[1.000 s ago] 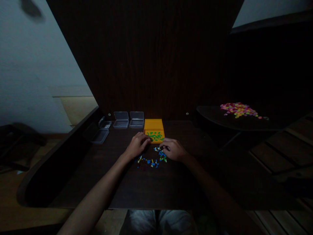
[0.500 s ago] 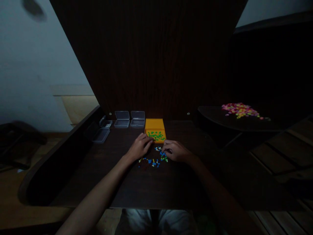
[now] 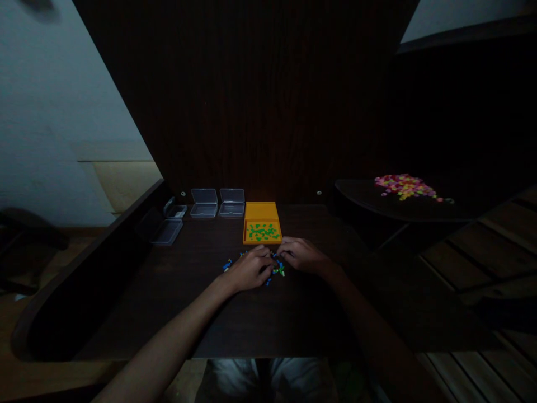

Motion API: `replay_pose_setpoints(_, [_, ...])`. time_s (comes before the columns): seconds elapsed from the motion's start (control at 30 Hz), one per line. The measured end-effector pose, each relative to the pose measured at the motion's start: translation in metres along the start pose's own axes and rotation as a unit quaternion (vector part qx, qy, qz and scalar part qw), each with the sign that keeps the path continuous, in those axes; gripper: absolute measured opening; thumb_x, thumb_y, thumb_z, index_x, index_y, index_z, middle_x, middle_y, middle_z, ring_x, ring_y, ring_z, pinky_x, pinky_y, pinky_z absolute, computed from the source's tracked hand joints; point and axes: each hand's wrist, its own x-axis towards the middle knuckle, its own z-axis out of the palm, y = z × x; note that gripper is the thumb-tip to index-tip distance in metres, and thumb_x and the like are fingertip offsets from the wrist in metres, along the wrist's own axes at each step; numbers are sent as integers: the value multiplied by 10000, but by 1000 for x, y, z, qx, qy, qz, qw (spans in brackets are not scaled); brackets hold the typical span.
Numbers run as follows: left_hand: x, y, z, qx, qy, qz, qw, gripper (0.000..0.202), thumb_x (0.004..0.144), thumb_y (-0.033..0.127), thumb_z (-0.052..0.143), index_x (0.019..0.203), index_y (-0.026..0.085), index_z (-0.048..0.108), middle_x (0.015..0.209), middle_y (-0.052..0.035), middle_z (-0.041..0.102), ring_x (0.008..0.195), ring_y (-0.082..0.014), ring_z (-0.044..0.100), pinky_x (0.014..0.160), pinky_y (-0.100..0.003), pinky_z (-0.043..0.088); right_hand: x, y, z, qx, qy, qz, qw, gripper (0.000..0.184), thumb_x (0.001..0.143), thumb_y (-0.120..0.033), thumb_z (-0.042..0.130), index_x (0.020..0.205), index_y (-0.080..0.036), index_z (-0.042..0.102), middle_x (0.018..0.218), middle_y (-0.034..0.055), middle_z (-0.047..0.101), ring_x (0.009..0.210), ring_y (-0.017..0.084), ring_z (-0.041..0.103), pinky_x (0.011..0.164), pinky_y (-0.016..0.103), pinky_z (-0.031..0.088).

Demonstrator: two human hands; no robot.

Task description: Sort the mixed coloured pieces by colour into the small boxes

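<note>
On the dark table lies a loose pile of small blue, green, white and yellow plastic pieces (image 3: 280, 270), partly covered by my hands. My left hand (image 3: 251, 270) is over the pile's middle, fingers bent and thumb close to them; anything between the fingertips is too small to make out. From the right, my right hand (image 3: 305, 256) reaches to the pile's edge with thumb and fingers pinched together, their tips hidden. More blue pieces (image 3: 227, 265) show left of my left hand. Just beyond both hands stands an open yellow box (image 3: 262, 211), with many small green pieces (image 3: 263, 230) inside.
Two open clear plastic cases (image 3: 204, 210) stand left of the yellow box. Another clear case (image 3: 168, 232) lies farther left, by the raised side panel (image 3: 104, 252). On a shelf at right is a heap of pink, red and yellow pieces (image 3: 405, 186).
My left hand has moved from the yellow box's front edge back toward me, onto the loose pieces. Some pieces now lie farther left. My right hand stays nearly in place; the view has shifted slightly.
</note>
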Motion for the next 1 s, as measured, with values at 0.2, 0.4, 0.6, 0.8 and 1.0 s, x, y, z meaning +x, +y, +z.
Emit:
replay_pose_setpoints(0.2, [-1, -4, -2, -10, 1, -6, 1000, 205, 916, 162, 499, 951, 185, 700, 847, -52, 578, 875, -190, 552, 821, -300, 462, -2, -1, -1, -28, -7, 20, 999, 194, 840, -79, 593, 878, -221, 720, 884, 16, 633, 766, 145, 584, 660, 242, 396])
replay_pose_setpoints(0.4, [-2, -3, -4, -23, 2, -2, 1000, 219, 911, 170, 497, 978, 190, 705, 862, -56, 596, 884, -189, 564, 849, -309, 470, -3, 8, -5, -27, -18, 37, 999, 182, 829, -77, 605, 890, -212, 710, 890, 21, 628, 783, 152, 596, 672, 245, 403])
replay_pose_setpoints(0.6, [-2, -1, -7, -26, -13, 9, 1000, 171, 874, 183, 539, 904, 197, 707, 848, -54, 617, 873, -194, 558, 842, -311, 465, -5, 17, -9, 5, -23, 43, 999, 158, 802, -72, 617, 853, -196, 700, 851, 19, 629, 741, 141, 585, 653, 237, 399])
replay_pose_setpoints(0.8, [-2, 0, -12, -26, -22, 5, 999, 133, 860, 169, 551, 857, 189, 683, 823, -44, 623, 833, -187, 553, 771, -291, 444, -7, 23, -9, 14, -31, 51, 998, 154, 777, -74, 629, 850, -191, 698, 832, 13, 624, 709, 129, 569, 645, 227, 401])
replay_pose_setpoints(1.0, [-1, -2, -10, -31, -28, 1, 999, 135, 892, 171, 521, 880, 191, 654, 818, -31, 624, 815, -175, 557, 761, -286, 435, -7, 25, -7, 10, -29, 61, 998, 156, 778, -71, 629, 840, -189, 710, 835, 18, 613, 753, 140, 580, 661, 229, 407])
